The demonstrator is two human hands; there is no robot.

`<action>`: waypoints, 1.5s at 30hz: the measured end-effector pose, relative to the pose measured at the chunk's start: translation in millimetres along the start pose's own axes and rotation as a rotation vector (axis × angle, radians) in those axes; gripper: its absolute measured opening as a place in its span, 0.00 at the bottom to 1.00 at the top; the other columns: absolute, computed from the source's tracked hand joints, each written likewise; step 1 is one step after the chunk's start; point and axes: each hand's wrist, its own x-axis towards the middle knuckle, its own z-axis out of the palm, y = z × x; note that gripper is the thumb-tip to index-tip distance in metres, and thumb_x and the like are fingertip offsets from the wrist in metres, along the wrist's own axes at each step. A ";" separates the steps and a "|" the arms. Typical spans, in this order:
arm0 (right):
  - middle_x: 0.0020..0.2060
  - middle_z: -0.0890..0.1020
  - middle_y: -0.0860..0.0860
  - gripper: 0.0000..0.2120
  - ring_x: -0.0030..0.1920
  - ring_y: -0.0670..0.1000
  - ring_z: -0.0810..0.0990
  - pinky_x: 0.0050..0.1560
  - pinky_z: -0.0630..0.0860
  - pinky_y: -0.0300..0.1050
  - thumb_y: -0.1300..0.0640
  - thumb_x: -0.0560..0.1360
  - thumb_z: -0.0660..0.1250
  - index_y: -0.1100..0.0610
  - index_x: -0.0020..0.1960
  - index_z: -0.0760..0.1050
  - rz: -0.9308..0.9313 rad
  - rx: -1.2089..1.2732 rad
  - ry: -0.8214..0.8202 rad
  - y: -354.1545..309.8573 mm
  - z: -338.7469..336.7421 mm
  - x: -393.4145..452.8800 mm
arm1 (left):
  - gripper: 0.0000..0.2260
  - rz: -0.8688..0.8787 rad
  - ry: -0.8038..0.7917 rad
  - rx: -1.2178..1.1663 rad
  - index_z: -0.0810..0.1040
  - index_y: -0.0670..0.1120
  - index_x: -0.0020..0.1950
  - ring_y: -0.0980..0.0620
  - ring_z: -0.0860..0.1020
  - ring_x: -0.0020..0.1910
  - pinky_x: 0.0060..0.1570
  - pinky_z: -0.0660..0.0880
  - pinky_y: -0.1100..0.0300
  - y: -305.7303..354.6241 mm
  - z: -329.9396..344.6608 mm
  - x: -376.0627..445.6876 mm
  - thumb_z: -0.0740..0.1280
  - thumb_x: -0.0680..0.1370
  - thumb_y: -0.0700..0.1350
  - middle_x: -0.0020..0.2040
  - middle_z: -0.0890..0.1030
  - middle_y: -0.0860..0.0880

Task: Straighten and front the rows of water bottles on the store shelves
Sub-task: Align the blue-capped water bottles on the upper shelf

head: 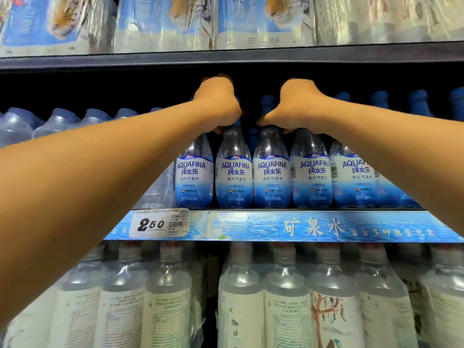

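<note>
A front row of several Aquafina bottles (272, 180) with blue-and-white labels stands at the edge of the middle shelf (276, 226). More blue-capped bottles stand behind them in the dark. My left hand (218, 104) reaches in from the left, with its fingers curled over the top of the leftmost Aquafina bottle (193, 180). My right hand (297, 106) comes in from the right and curls over the tops of the third and fourth bottles (311, 180). Both hands hide the caps beneath them. The second bottle (234, 180) stands between the hands.
Shrink-wrapped packs of clear bottles (57, 121) fill the middle shelf at the left. Wrapped multipacks (163, 21) sit on the top shelf, close above my hands. White-labelled bottles (286, 310) crowd the shelf below. A 2.50 price tag (159, 223) is clipped to the shelf strip.
</note>
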 end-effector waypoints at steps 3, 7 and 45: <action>0.34 0.84 0.56 0.16 0.35 0.56 0.85 0.40 0.84 0.53 0.50 0.66 0.78 0.57 0.36 0.74 0.017 0.069 -0.019 1.1 5.8 -0.1 | 0.14 -0.093 -0.029 -0.150 0.70 0.43 0.36 0.38 0.82 0.41 0.39 0.82 0.44 0.9 0.4 -0.9 0.74 0.74 0.40 0.40 0.77 0.42; 0.31 0.80 0.53 0.15 0.33 0.56 0.84 0.32 0.83 0.47 0.55 0.68 0.78 0.58 0.37 0.72 0.071 0.196 -0.054 0.2 5.9 3.2 | 0.14 -0.141 -0.067 -0.212 0.68 0.43 0.36 0.36 0.82 0.41 0.41 0.82 0.40 4.1 -2.7 -1.3 0.73 0.74 0.37 0.38 0.75 0.42; 0.40 0.85 0.54 0.19 0.40 0.54 0.84 0.46 0.83 0.52 0.43 0.70 0.73 0.58 0.48 0.82 -0.087 0.100 0.028 28.1 -53.7 -35.3 | 0.15 0.016 0.152 -0.004 0.79 0.39 0.50 0.40 0.78 0.46 0.42 0.72 0.54 11.6 -16.8 -27.4 0.70 0.71 0.50 0.47 0.81 0.40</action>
